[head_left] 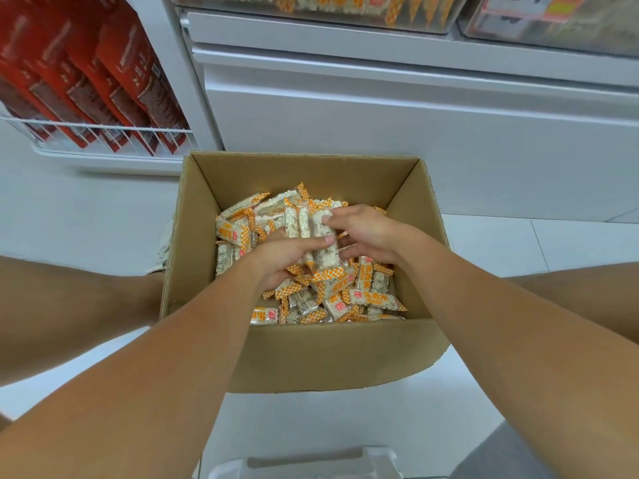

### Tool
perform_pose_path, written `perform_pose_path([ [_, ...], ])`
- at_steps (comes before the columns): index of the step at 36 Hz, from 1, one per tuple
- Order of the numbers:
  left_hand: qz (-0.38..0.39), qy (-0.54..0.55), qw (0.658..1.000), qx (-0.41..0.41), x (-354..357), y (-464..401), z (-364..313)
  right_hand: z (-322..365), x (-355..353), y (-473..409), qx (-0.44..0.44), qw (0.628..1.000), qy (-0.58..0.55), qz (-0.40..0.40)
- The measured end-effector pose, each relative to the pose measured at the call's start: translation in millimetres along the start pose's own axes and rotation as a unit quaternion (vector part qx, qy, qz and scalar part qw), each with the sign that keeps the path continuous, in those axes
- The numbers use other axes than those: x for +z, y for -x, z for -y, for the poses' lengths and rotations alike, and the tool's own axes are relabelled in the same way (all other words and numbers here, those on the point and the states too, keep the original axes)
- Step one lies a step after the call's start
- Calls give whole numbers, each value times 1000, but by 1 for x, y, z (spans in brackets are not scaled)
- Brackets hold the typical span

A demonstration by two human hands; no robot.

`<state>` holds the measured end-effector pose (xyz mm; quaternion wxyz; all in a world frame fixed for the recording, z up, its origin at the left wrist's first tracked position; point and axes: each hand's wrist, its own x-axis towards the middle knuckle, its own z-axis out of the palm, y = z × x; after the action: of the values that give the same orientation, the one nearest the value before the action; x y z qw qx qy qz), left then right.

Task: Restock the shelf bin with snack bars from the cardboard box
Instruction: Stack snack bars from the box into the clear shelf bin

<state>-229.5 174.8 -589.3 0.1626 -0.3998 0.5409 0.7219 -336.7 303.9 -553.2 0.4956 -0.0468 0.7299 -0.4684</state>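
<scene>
An open cardboard box (304,354) sits on the white floor between my knees, holding several snack bars (377,299) in clear wrappers with orange checked ends. My left hand (280,259) grips a small upright bunch of bars (311,229) above the pile, thumb across their front. My right hand (363,233) pinches the top right of the same bunch with fingertips. A clear shelf bin (318,8) with the same orange-and-white bars shows at the top edge of the view.
A white shelf unit (380,98) rises behind the box. At the left, red packets (86,74) stand in a white wire rack (103,140). A second clear bin (553,22) is at the top right. A white plastic object (304,464) lies at the bottom edge.
</scene>
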Motion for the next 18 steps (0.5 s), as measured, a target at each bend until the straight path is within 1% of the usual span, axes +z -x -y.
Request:
perform_pose_path([
  [3,-38,-12,999,8,1,3,0,-6,-5,-2,-1,1000,-25,11],
  [5,-54,-18,998,6,0,3,0,-10,-6,-4,-8,999,-49,-1],
  [9,-83,-36,996,9,-3,1,3,-15,-13,-4,15,994,-110,-6],
  [11,-98,-42,994,8,-4,0,8,-19,-15,-7,28,993,-114,-22],
  [12,-101,-41,994,6,-4,-1,11,-23,-16,-9,34,994,-91,-45],
  [13,-101,-38,994,4,-4,-1,12,-29,-17,-11,42,996,-37,-74],
  [14,-96,-35,995,1,-4,-1,14,-36,-20,-14,50,992,55,-100],
  [15,-90,-23,996,-4,-4,1,14,-44,-23,-15,56,975,185,-108],
  [16,-84,-7,996,-6,-4,1,15,-52,-26,-16,60,942,318,-91],
  [17,-78,4,997,-8,-4,4,14,-60,-27,-15,70,898,430,-61],
  [18,-76,14,997,-12,-4,5,14,-69,-28,-14,84,857,508,-32],
])
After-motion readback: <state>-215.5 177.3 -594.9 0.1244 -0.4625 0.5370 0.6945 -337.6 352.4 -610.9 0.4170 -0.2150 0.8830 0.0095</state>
